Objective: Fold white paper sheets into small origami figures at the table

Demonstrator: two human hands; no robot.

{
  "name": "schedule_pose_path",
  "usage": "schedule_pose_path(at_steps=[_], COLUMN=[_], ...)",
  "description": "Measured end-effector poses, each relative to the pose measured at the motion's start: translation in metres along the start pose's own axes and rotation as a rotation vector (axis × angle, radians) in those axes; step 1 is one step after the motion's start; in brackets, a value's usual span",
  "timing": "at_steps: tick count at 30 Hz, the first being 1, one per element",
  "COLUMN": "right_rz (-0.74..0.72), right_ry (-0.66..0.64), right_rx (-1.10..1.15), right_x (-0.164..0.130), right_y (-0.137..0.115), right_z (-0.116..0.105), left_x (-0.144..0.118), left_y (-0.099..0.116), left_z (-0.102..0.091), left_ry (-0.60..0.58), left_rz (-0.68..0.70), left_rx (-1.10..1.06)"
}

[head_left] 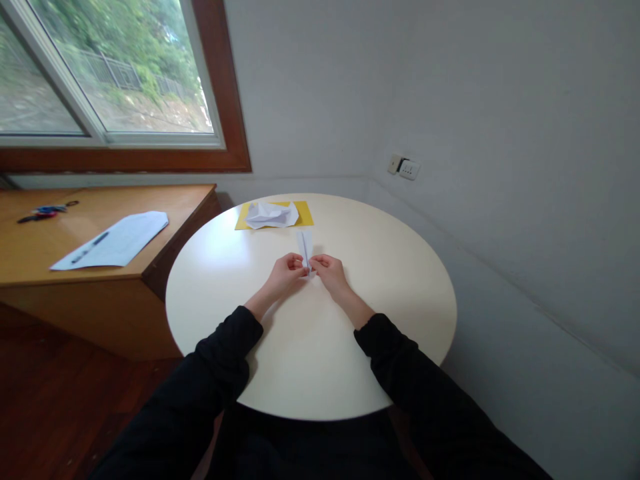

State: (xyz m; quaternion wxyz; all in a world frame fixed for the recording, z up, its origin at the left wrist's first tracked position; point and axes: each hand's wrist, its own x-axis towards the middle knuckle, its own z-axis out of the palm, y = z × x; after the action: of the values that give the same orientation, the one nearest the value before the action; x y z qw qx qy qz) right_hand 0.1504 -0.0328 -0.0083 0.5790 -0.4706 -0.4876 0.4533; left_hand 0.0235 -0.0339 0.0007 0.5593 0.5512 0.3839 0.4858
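Observation:
A narrow piece of folded white paper (305, 244) stands up between my hands, over the middle of the round table (320, 360). My left hand (286, 272) pinches its lower left side with thumb and fingers. From the right, my right hand (330, 270) is closed on the lower right side of the same paper. A dark line runs lengthwise down the paper, perhaps a crease or gap. Its bottom end is partly covered by my fingertips.
Farther back on the table, a crumpled or folded white paper (273, 215) lies on a yellow sheet (306, 212). At left, a wooden desk (185, 207) holds white sheets (127, 233), a black pen (90, 247) and a small cluster of dark and coloured items (47, 211). Walls stand behind and right.

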Motion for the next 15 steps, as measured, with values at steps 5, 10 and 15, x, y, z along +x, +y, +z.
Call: schedule_pose_path(at_steps=[5,10,15], right_rz=[0.001,0.000,-0.007], right_ry=[-0.006,-0.023,-0.022], right_rx=[0.006,0.001,-0.008], right_x=[0.0008,0.0009,0.0012], right_y=[0.0020,0.0026,0.0030], right_z=[-0.0007,-0.0007,-0.0006], left_x=[0.0003,0.0006,-0.0005], left_y=[-0.0008,-0.0018,0.0007], left_z=[0.0003,0.0009,0.0019], left_ry=[0.018,0.037,0.051], left_rz=[0.011,0.014,-0.012], left_rx=[0.009,0.023,0.007])
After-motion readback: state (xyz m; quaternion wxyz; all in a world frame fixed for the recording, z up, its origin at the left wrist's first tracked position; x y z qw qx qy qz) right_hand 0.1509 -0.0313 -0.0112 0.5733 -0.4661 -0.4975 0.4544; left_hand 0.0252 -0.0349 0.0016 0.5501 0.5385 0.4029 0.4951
